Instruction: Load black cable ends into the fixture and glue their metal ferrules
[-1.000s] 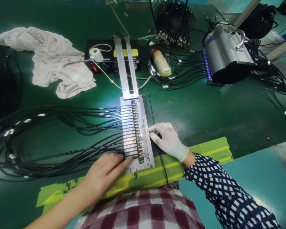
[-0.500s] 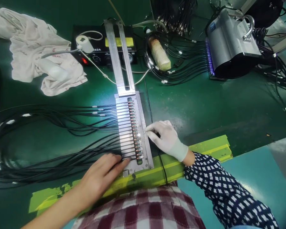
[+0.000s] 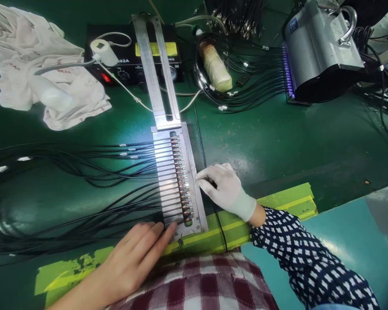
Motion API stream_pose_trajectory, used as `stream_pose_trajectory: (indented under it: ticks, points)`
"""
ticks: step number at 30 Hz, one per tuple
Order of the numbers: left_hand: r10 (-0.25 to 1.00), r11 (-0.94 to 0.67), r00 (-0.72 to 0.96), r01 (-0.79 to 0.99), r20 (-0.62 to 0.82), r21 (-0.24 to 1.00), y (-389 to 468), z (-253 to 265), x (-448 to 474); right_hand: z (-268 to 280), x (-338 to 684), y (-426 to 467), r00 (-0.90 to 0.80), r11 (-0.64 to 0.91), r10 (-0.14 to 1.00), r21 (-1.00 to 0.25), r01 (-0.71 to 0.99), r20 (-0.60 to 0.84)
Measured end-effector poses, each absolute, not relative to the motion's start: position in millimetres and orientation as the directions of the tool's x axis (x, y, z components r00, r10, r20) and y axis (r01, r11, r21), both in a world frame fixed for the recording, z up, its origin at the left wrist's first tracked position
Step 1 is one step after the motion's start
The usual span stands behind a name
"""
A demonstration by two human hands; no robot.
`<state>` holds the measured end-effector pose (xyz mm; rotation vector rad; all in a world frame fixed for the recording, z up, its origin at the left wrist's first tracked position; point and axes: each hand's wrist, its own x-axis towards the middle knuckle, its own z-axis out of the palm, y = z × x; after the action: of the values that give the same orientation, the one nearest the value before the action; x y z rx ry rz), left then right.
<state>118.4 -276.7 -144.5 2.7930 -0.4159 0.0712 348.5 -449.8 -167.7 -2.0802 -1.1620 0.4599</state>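
A flat metal fixture (image 3: 168, 191) lies in front of me, with a row of small connectors (image 3: 183, 181) along its slot. Black cables (image 3: 129, 174) run from them to the left. My bare left hand (image 3: 139, 252) rests at the fixture's near left corner, fingers stretched out, the tips by the lowest cable. Whether they touch that cable is hidden. On the right edge of the fixture, my white-gloved right hand (image 3: 228, 191) brings thumb and forefinger together. Anything small between those fingertips cannot be made out.
A slotted metal bar (image 3: 147, 69) extends from the fixture over a black control box (image 3: 116, 77). White cloth (image 3: 16, 82) lies left. A wrapped bottle (image 3: 216, 71) sits in coiled cables, and a silver lamp housing (image 3: 323, 47) with violet light stands right. Yellow-green tape (image 3: 287, 202) lines the edge.
My left hand has shifted slightly toward me, down the fixture's near end, and now covers the small corner block. My right hand stays at the same edge. The view has tilted a little.
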Motion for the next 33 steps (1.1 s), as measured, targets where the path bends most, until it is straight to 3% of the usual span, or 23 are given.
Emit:
stream_pose_trajectory:
  ticks: [4,14,20,28,33]
  points:
    - [-0.264,-0.915,0.960,-0.281,0.095,0.291,-275.6,-152.5,115.9,-167.5,348.7,-450.0,0.532,-0.353,0.846,-0.721,0.596,0.026]
    - [-0.194,-0.822,0.970,-0.242,0.146,0.515,-268.4,-184.1,104.2,-167.0,349.4,-448.8,0.534,-0.361,0.845,-0.718,0.595,0.018]
    - [-0.077,-0.967,0.980,-0.119,0.184,0.227,-278.9,-181.6,94.7,-167.2,350.3,-448.0,0.537,-0.363,0.843,-0.717,0.595,0.020]
    - [-0.182,-0.893,0.945,-0.275,0.273,0.357,-280.6,-172.0,123.3,-166.5,350.8,-447.8,0.544,-0.375,0.839,-0.723,0.580,0.001]
    - [-0.332,-0.912,0.919,-0.371,0.214,0.175,-287.4,-173.2,126.5,-165.7,344.3,-449.9,0.588,-0.410,0.809,-0.703,0.582,0.015]
